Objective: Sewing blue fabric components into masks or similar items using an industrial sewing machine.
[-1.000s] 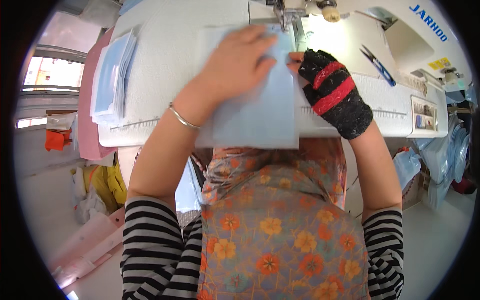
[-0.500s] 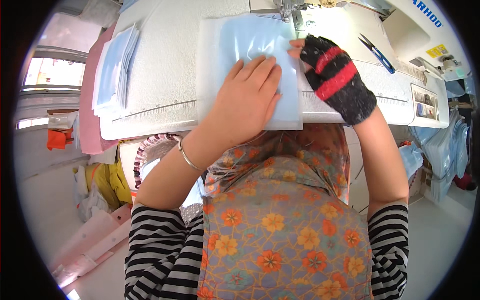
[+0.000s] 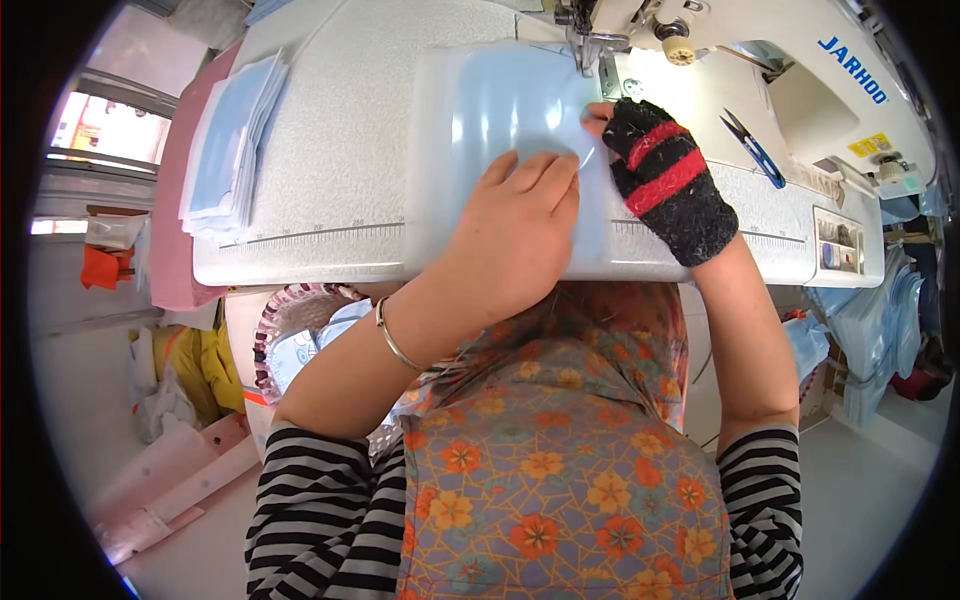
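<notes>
A glossy light-blue plastic sheet (image 3: 510,95) with a translucent whitish border lies on the machine bed, its far right part close to the sewing machine's presser foot (image 3: 590,52). On top of it rests my bare left hand (image 3: 525,220), fingers bent and their tips pressing the sheet; a bangle circles the wrist. My right hand (image 3: 660,180), in a black and red fingerless glove, is at the sheet's right edge just below the presser foot. Its thumb and fingertips are closed on that edge; the palm side is hidden.
Blue-and-white sheets (image 3: 225,150) are stacked at the left of the bed. Thread snips (image 3: 755,150) lie right of my glove, under the machine arm (image 3: 830,70). A small parts tray (image 3: 838,243) is set into the right corner. A woven basket (image 3: 285,325) stands below the bed's front edge.
My left fingers, flatter before, are now more bent on the sheet. The right hand remains at the sheet's right edge near the presser foot. The whole view has shifted slightly.
</notes>
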A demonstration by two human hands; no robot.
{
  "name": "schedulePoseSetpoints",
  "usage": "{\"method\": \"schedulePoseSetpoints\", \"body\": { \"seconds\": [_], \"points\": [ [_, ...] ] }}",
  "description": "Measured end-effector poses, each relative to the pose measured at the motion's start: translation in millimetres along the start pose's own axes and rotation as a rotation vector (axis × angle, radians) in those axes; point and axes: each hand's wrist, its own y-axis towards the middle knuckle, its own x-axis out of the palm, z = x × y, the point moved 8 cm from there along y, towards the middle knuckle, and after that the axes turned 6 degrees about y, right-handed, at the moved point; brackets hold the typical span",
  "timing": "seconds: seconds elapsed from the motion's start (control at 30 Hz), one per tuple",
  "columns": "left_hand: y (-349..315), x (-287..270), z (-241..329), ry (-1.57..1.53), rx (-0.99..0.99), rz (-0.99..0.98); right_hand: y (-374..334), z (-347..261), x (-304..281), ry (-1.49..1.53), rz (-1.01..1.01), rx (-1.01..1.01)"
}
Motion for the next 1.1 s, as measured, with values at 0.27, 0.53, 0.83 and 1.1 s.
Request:
{"method": "schedulePoseSetpoints", "body": {
  "seconds": [0.27, 0.53, 0.83, 1.1],
  "points": [
    [11.1, -2.1, -4.4, -0.018, 0.044, 0.108, -1.8, 3.2, 0.7, 0.039, -0.015, 0.02],
    [41.2, 8.5, -44.9, -0.033, 0.044, 0.2, 7.4, -2.1, 0.0, 0.03, -0.07, 0.052],
    [71.6, 21.4, -76.5, 0.003, 0.061, 0.211, 12.1, 6.3, 7.8, -0.021, -0.085, 0.074],
    [74.6, 15.3, -98.4, -0.042, 0.047, 0.206, 17.0, 3.5, 4.3, -0.03, -0.027, 0.048]
  ]
}}
